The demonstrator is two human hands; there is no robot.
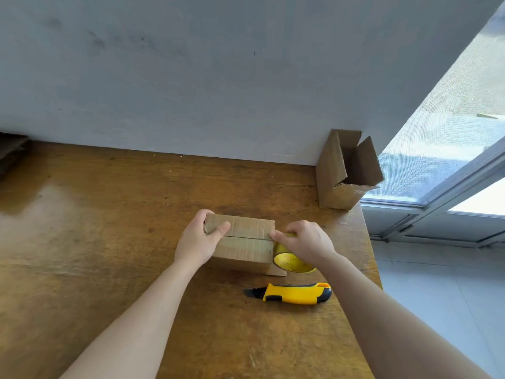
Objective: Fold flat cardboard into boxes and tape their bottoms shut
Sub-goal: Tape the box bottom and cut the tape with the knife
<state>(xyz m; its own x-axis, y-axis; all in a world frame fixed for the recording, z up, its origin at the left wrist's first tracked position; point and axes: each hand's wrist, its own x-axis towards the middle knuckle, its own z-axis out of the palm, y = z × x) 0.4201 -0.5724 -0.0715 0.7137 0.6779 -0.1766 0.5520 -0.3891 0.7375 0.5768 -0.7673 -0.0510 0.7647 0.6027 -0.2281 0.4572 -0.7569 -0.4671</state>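
Observation:
A small cardboard box lies bottom-up on the wooden table, its two flaps meeting in a seam along the middle. My left hand grips the box's left end, thumb on top and fingers curled round the far corner. My right hand holds a yellow roll of tape against the box's right end, with fingers pinched at the seam's right edge.
A yellow and black utility knife lies on the table just in front of the box. An open, folded box stands at the back right against the wall. The table's right edge drops to the floor by a window. Flat cardboard sits at the far left.

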